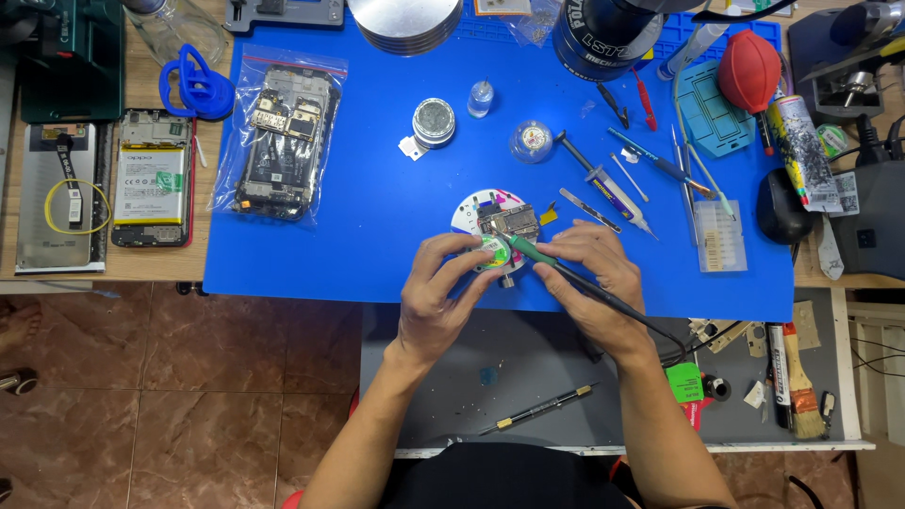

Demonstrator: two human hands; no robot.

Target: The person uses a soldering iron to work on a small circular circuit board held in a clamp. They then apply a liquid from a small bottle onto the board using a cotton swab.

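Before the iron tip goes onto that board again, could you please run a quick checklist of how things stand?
1. Right hand grips soldering iron like a pen: ok.
2. Left hand steadies small green spool: ok.
3. Circuit board seated on round white holder: ok.
4. Iron tip touching the board: cannot tell.
5. Iron cable trails off blue mat edge, free: ok.
6. Syringe apart from hands: ok.

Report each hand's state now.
Left hand: closed on a small green solder-wire spool.
Right hand: closed on a soldering iron.
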